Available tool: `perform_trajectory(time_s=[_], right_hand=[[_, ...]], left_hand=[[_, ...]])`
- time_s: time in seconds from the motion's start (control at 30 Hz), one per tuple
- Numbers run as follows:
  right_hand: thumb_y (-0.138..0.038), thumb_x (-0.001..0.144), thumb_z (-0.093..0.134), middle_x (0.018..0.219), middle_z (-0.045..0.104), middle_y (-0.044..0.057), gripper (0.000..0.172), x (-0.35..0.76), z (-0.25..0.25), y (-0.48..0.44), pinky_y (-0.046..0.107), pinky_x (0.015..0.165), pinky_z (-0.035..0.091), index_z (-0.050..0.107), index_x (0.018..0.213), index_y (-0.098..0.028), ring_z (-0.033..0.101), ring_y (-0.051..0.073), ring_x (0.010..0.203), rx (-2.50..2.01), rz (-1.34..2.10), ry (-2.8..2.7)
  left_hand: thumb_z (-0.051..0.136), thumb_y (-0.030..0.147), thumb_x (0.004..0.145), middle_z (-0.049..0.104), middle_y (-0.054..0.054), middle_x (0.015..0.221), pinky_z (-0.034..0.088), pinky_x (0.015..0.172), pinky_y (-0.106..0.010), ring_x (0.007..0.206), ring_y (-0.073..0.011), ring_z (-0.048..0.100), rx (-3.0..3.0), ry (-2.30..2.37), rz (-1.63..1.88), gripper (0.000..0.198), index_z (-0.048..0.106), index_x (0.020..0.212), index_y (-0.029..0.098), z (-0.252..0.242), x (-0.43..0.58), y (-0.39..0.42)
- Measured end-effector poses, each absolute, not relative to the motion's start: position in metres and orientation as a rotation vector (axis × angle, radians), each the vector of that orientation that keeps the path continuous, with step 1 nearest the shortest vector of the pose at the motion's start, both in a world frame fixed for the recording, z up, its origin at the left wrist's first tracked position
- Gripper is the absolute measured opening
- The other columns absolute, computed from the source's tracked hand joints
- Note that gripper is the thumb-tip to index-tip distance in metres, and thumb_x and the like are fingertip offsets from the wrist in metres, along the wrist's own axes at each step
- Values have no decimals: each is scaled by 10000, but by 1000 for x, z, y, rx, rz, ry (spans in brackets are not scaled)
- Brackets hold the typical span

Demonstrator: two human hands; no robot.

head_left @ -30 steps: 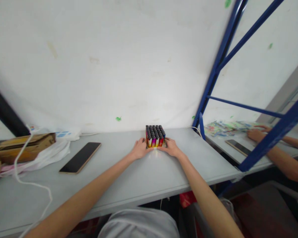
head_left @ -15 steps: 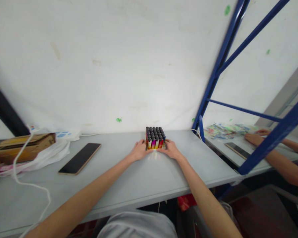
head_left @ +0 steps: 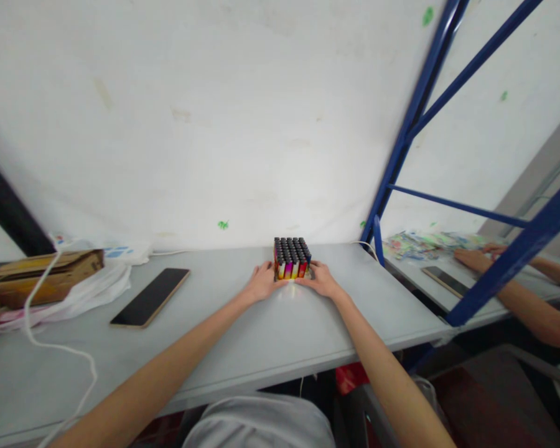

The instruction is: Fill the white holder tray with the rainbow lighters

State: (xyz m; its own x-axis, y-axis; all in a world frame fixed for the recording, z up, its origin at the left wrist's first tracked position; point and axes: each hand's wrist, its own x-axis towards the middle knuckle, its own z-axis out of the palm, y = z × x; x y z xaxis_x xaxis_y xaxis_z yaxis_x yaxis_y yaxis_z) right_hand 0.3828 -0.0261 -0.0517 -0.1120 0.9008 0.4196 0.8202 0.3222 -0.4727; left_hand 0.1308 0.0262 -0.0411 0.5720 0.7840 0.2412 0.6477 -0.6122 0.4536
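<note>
A tray of lighters stands on the grey table against the wall, straight ahead of me. The lighters are upright in close rows, with black tops and bodies in yellow, purple, red and white. My left hand grips the tray's left side, its thumb along the front lower edge. On the opposite side my right hand holds it the same way, thumb pointing inward at the front. The far fingers of both hands are partly hidden.
A smartphone lies left on the grey table. Further left are a cardboard box, a plastic bag and a white cable. A blue metal frame rises at right; beyond it a co-worker's arms rest near another phone.
My hands and the lighter tray hold the same place; the view has shifted only slightly. At right, the co-worker's hand has moved a little to the left.
</note>
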Motion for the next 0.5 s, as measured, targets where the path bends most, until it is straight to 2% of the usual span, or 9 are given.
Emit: perform_trajectory(time_s=[0.23, 0.33, 0.4, 0.43, 0.5], right_hand=[[-798, 767, 765, 1322, 748, 172, 724, 380, -48, -29, 539, 1134, 483, 795, 1182, -206, 660, 396, 1261, -1504, 256, -1902], [-817, 741, 769, 1347, 741, 167, 788, 381, -49, -29, 544, 1172, 456, 785, 1237, -204, 641, 396, 1293, -1462, 361, -1809], [-862, 798, 672, 1402, 714, 164, 847, 384, -47, -25, 543, 1192, 441, 747, 1331, -208, 616, 383, 1338, -1458, 455, -1637], [-889, 851, 569, 1432, 698, 162, 870, 385, -44, -22, 539, 1189, 445, 720, 1382, -217, 606, 370, 1361, -1457, 511, -1529], [-904, 944, 298, 1471, 672, 156, 915, 387, -36, -11, 522, 1154, 481, 661, 1464, -244, 602, 337, 1385, -1437, 624, -1339]], left_hand=[[652, 547, 938, 686, -176, 1380, 388, 1200, -527, 1357, -381, 579, 2514, 1184, 579, 524, 659, 1331, 200, -38, 130, 22], [733, 610, 864, 712, -160, 1357, 415, 1190, -509, 1327, -382, 606, 2455, 1123, 634, 626, 672, 1334, 200, -36, 129, 24], [789, 676, 792, 721, -153, 1366, 426, 1195, -486, 1337, -385, 611, 2217, 1062, 832, 722, 691, 1321, 195, -34, 130, 30], [764, 717, 803, 716, -152, 1387, 423, 1204, -478, 1364, -383, 601, 2059, 1037, 948, 737, 697, 1317, 193, -33, 131, 34], [552, 785, 939, 691, -158, 1444, 402, 1228, -482, 1446, -367, 553, 1792, 1023, 1118, 725, 697, 1325, 189, -31, 137, 44]])
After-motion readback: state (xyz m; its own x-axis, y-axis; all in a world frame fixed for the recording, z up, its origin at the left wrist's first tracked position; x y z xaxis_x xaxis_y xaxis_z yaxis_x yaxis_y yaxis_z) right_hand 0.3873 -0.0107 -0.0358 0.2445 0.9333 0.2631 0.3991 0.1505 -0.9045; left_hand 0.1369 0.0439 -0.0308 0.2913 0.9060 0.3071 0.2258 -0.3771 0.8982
